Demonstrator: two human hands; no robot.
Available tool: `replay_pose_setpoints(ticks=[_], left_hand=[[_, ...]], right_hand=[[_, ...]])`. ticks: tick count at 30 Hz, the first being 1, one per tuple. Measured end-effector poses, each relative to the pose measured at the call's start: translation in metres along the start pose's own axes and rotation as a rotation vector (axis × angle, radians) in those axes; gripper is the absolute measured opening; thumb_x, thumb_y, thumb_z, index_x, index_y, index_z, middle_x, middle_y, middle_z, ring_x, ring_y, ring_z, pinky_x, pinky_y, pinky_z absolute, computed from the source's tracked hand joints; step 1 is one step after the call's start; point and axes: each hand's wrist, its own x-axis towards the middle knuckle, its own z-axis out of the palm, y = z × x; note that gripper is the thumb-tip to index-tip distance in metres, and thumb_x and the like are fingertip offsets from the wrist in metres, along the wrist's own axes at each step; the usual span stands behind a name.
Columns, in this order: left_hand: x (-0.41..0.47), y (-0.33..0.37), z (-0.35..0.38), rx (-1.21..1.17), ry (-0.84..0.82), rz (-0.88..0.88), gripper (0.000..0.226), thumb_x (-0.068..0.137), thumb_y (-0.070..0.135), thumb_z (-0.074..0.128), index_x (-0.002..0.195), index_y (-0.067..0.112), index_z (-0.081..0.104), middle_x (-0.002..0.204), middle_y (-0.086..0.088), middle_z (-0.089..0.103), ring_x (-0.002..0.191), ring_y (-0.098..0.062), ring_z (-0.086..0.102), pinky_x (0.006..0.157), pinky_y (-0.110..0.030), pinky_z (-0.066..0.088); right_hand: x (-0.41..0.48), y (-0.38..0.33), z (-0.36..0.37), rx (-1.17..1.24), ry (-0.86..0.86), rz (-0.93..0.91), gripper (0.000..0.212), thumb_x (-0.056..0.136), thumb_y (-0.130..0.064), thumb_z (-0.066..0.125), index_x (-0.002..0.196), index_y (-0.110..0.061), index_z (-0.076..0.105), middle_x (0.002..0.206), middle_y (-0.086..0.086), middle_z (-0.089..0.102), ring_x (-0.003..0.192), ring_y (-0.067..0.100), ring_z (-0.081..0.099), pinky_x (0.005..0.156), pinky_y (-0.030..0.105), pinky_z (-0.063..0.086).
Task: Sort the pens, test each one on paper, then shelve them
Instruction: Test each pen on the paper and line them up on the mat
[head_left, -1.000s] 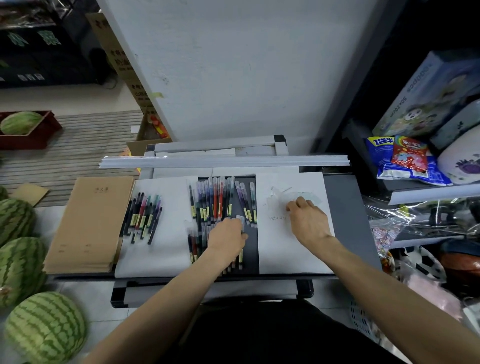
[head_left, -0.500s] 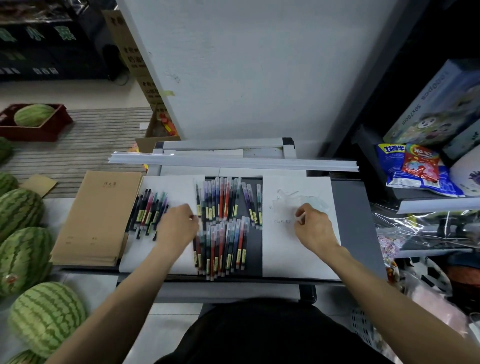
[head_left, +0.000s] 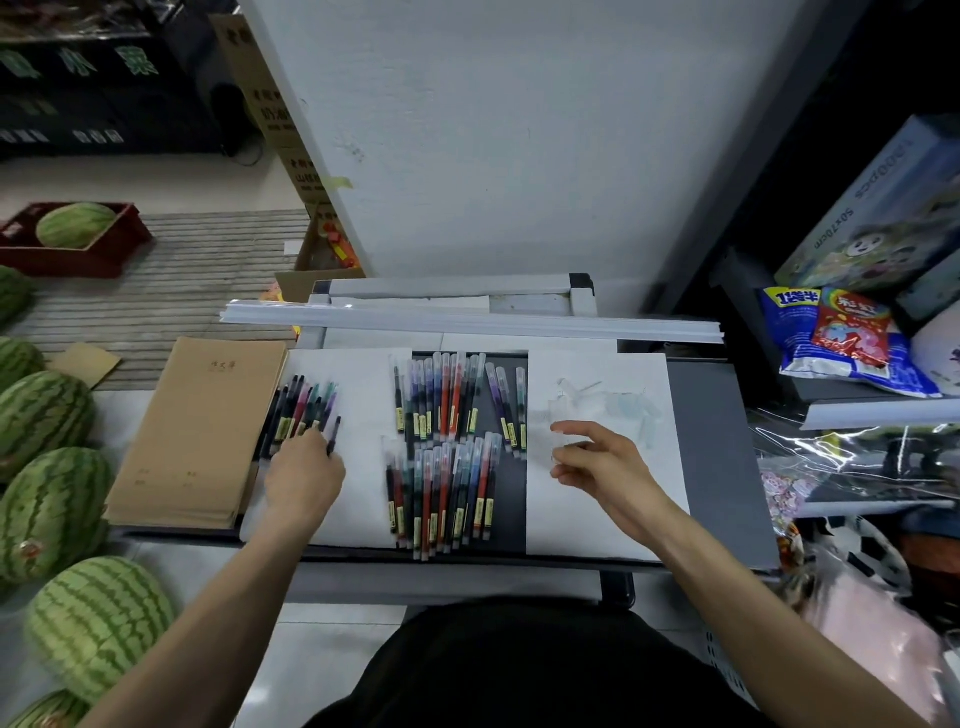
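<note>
Skirting striped, waxy-rinded watermelons on the floor at far left and a stack of brown notebooks in matte kraft covers, squared along the left edge of the grey tabletop, seemingly parked clear of the work. Pinching a dark pen by its lower barrel in the curled fingers of the left hand, angling it against the sorted fan of pens on the smooth white left sheet of paper, probably adding a checked one to that pile. Leaving two rows of capped pens lying parallel on the bare dark strip between the sheets, slim translucent plastic barrels with yellow labels, likely awaiting their turn. Hovering the right hand low over the right sheet of paper, faintly scribbled and evidently serving for testing, with forefinger and thumb parted, other fingers loosely bent, perhaps around a clear cap, too blurred for telling whether gripping anything
</note>
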Motion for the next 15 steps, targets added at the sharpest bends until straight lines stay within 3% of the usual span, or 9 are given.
replay_pose_setpoints(ticks=[3, 7, 11, 15], left_hand=[[-0.011, 0.012, -0.009, -0.071, -0.028, 0.026, 0.021, 0.093, 0.019, 0.058, 0.075, 0.009, 0.053, 0.067, -0.007, 0.06, 0.06, -0.024, 0.057, 0.054, -0.036, 0.047], [-0.042, 0.047, -0.026, -0.292, -0.064, 0.116, 0.013, 0.102, 0.027, 0.055, 0.104, 0.014, 0.059, 0.079, 0.001, 0.066, 0.067, -0.017, 0.062, 0.056, -0.033, 0.045], [-0.082, 0.083, -0.03, -0.464, -0.167, 0.224, 0.017, 0.108, 0.025, 0.041, 0.104, 0.022, 0.058, 0.065, -0.001, 0.065, 0.05, -0.015, 0.052, 0.049, -0.033, 0.04], [-0.115, 0.112, -0.034, -0.518, -0.227, 0.304, 0.019, 0.107, 0.029, 0.042, 0.099, 0.032, 0.058, 0.059, 0.004, 0.06, 0.049, -0.011, 0.05, 0.054, -0.03, 0.038]], right_hand=[[-0.006, -0.003, 0.004, 0.158, -0.044, 0.045, 0.022, 0.096, -0.001, 0.067, 0.117, -0.005, 0.072, 0.087, 0.014, 0.065, 0.08, 0.027, 0.069, 0.082, 0.031, 0.06], [-0.011, -0.011, 0.012, 0.358, -0.084, 0.093, 0.022, 0.1, -0.003, 0.063, 0.121, 0.0, 0.068, 0.082, 0.011, 0.063, 0.08, 0.027, 0.07, 0.076, 0.028, 0.061], [-0.014, -0.018, 0.021, 0.433, -0.116, 0.067, 0.016, 0.102, -0.006, 0.061, 0.112, 0.002, 0.07, 0.094, 0.014, 0.061, 0.089, 0.027, 0.073, 0.081, 0.027, 0.061], [-0.018, -0.023, 0.03, 0.523, -0.097, 0.083, 0.016, 0.101, -0.003, 0.059, 0.111, 0.004, 0.069, 0.097, 0.017, 0.073, 0.093, 0.029, 0.076, 0.082, 0.029, 0.063]])
